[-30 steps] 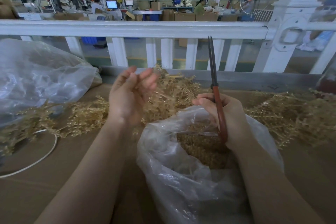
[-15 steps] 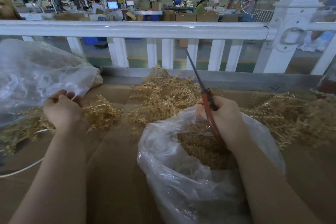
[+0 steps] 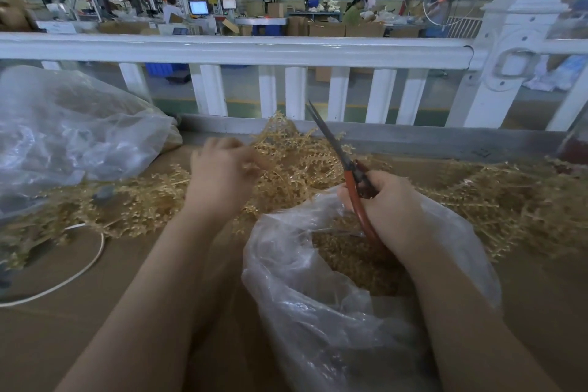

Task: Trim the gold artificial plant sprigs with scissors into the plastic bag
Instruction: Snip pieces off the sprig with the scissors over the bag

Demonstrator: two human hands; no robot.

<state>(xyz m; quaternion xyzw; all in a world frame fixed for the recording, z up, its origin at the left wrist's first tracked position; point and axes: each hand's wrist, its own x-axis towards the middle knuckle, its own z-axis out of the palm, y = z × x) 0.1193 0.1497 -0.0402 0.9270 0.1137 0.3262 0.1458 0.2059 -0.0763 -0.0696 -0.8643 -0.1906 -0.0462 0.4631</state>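
Observation:
Gold sprigs (image 3: 296,165) lie heaped across the back of the cardboard-covered table (image 3: 79,337). My left hand (image 3: 219,175) is blurred at the left side of the middle heap, its fingers among the sprigs; its hold is unclear. My right hand (image 3: 391,210) grips the red-handled scissors (image 3: 331,140) above the open clear plastic bag (image 3: 318,312). The blades are together and point up and left. Trimmed gold pieces (image 3: 350,261) fill the bottom of the bag.
A larger clear plastic bag (image 3: 73,134) bulges at the left. More sprigs spread at the left (image 3: 133,207) and right (image 3: 509,200). A white cable (image 3: 79,274) loops on the table. A white railing (image 3: 254,49) runs along the far edge.
My left hand moved from the middle to the left heap, then back right to the middle heap. The scissors tilted from upright to leaning left, over the bag.

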